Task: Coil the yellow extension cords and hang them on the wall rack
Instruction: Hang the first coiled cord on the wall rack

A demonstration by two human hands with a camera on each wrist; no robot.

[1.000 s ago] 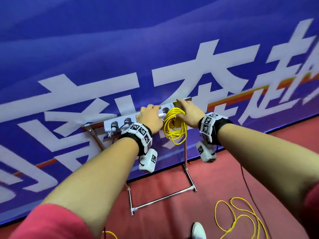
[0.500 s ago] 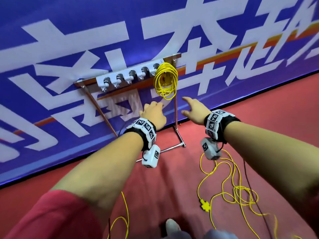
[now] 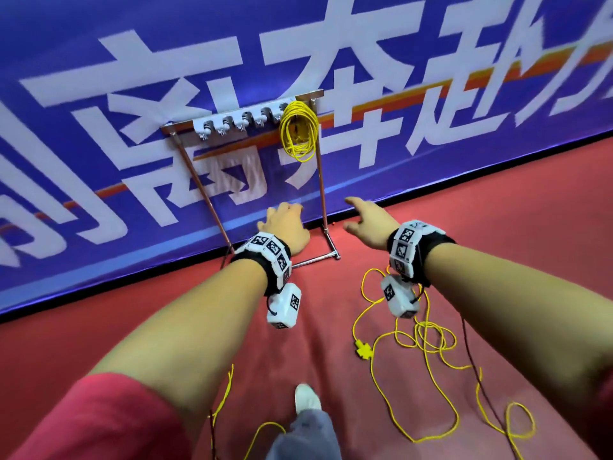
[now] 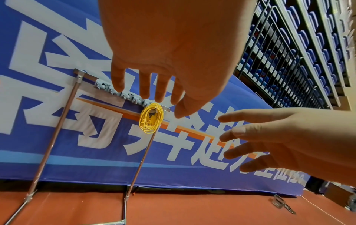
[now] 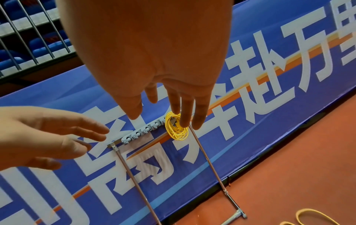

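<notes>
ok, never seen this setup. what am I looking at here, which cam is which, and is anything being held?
No robot: a person works bare-handed, with tagged bands and small cameras strapped to the wrists. The wide picture comes from a camera on the head, looking down the arms. The other two look along each hand from the wrist.

The left hand and right hand are both open and hold nothing. Ahead, a metal rack with a row of hooks stands against a blue banner. One coiled yellow cord hangs at its right end. A second yellow cord lies loose on the red floor with its plug, not yet coiled.
</notes>
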